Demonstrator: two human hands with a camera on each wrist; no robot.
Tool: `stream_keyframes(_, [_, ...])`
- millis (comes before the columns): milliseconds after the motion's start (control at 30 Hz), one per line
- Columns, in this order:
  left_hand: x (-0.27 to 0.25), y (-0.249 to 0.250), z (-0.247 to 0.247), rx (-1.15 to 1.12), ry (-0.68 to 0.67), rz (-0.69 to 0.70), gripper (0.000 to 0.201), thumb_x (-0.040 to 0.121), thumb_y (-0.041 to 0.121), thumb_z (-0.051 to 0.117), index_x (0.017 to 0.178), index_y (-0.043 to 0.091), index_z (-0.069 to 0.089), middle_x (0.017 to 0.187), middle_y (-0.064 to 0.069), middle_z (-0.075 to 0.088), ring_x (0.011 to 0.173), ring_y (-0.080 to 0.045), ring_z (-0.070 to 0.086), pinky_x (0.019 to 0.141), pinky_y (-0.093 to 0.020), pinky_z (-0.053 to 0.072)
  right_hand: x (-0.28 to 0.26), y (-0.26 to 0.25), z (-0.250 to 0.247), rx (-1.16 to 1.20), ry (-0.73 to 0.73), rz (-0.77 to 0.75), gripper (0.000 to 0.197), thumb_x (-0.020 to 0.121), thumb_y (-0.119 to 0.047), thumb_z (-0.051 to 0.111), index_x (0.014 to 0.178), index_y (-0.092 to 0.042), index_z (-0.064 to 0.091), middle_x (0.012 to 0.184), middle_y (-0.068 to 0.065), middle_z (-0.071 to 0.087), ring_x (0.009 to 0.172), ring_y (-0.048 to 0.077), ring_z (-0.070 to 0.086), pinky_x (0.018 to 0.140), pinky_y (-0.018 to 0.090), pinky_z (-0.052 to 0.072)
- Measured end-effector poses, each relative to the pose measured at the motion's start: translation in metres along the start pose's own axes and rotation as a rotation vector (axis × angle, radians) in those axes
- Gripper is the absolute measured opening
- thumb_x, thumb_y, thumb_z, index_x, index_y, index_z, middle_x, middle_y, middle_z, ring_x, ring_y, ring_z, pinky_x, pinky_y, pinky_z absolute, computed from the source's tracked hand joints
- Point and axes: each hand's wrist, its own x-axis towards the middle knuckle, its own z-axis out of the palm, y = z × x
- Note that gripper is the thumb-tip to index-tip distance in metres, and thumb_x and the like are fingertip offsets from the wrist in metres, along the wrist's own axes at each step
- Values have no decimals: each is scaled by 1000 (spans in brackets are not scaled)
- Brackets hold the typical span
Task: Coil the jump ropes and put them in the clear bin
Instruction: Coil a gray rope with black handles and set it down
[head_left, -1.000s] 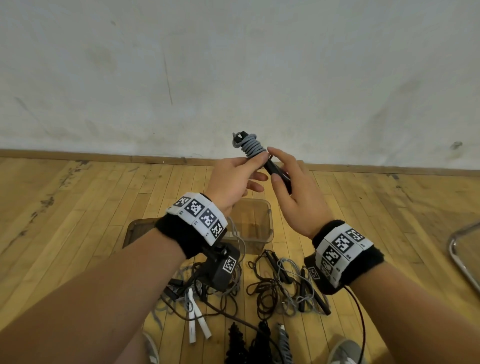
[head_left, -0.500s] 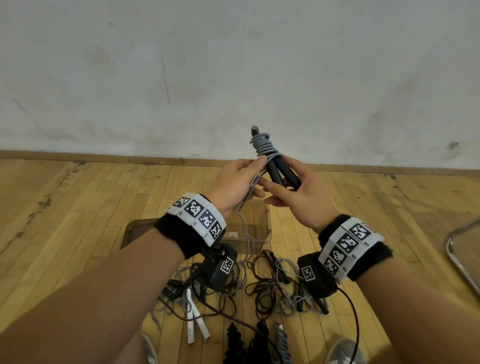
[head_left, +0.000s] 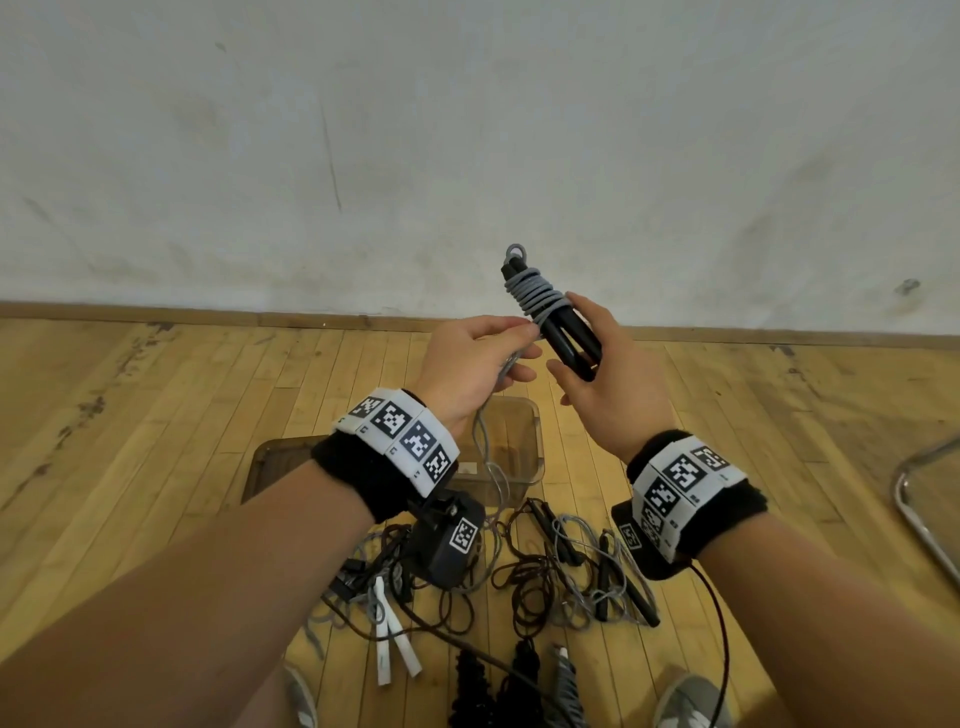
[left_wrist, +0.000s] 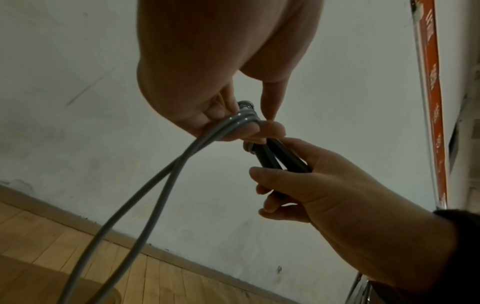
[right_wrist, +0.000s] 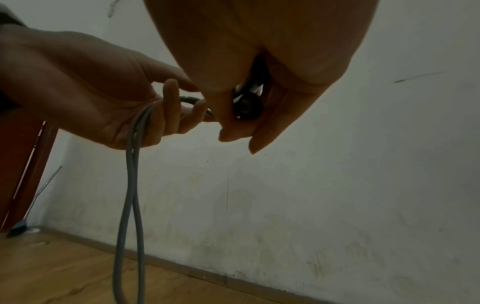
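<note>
No words, brands or numbers can be read anywhere. The wristbands (head_left: 400, 436) and the small camera box (head_left: 451, 540) under the left wrist carry only black-and-white square code patterns (no letters among them). An orange strip (left_wrist: 432, 82) on the wall bears pale markings too blurred to make out.
</note>
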Motion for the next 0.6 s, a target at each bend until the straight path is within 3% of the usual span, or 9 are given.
stream_keyframes(133, [-2, 2, -1, -41, 6, -4, 25, 97, 35, 69, 107, 13, 76, 90, -4, 80, 67, -12, 73, 60, -19, 52, -2, -2, 3, -118, 24, -58, 71, 96, -25, 66, 153, -38, 28, 114, -1, 72, 82, 17, 69, 68, 33, 56])
stream_keyframes(200, [-1, 3, -1, -70, 16, -26, 29, 95, 39, 70, 104, 12, 76, 89, -6, 80, 68, -15, 74, 60, -21, 52, -3, -3, 7, -82, 1, -110, 66, 100, -32, 59, 156, -35, 25, 114, -4, 69, 78, 10, 64, 64, 25, 50])
stream_keyframes(267, [0, 4, -2, -76, 36, -43, 34, 93, 45, 71, 104, 13, 75, 90, -5, 80, 69, -16, 74, 60, -22, 52, -5, -5, 10, 30, -49, -143, 55, 107, -35, 42, 159, -31, 24, 121, -2, 66, 83, 4, 60, 69, 17, 46])
stream_keyframes(333, [0, 3, -3, -55, 60, -52, 39, 91, 50, 72, 107, 14, 72, 89, -3, 80, 68, -15, 74, 59, -23, 51, -6, -5, 13, 97, -78, -174, 51, 109, -34, 31, 160, -34, 24, 136, 0, 61, 98, 7, 60, 80, 25, 51])
stream_keyframes(400, [0, 2, -3, -36, 78, -54, 42, 89, 52, 72, 108, 14, 70, 88, -3, 79, 66, -14, 74, 59, -25, 50, -7, -4, 13, 99, -87, -189, 50, 110, -29, 30, 159, -36, 24, 139, -1, 58, 103, 9, 60, 86, 34, 54])
stream_keyframes(433, [0, 1, -3, -34, 87, -50, 41, 90, 51, 72, 108, 13, 69, 88, -3, 79, 65, -14, 73, 59, -25, 51, -7, -5, 12, 108, -87, -191, 50, 110, -27, 32, 159, -36, 26, 138, -3, 59, 102, 6, 60, 86, 33, 54])
stream_keyframes(533, [2, 1, -5, -42, 99, -31, 35, 94, 45, 69, 109, 13, 69, 87, -3, 79, 64, -13, 73, 59, -25, 51, -10, -8, 12, 200, -89, -192, 51, 109, -22, 42, 157, -33, 30, 119, -18, 59, 92, -6, 56, 79, 12, 44])
stream_keyframes(600, [3, 2, -6, -56, 81, -25, 33, 96, 42, 69, 110, 12, 70, 88, -4, 78, 65, -14, 72, 58, -25, 50, -11, -9, 11, 247, -83, -174, 53, 107, -23, 47, 157, -34, 32, 110, -23, 56, 86, -4, 55, 71, 9, 39])
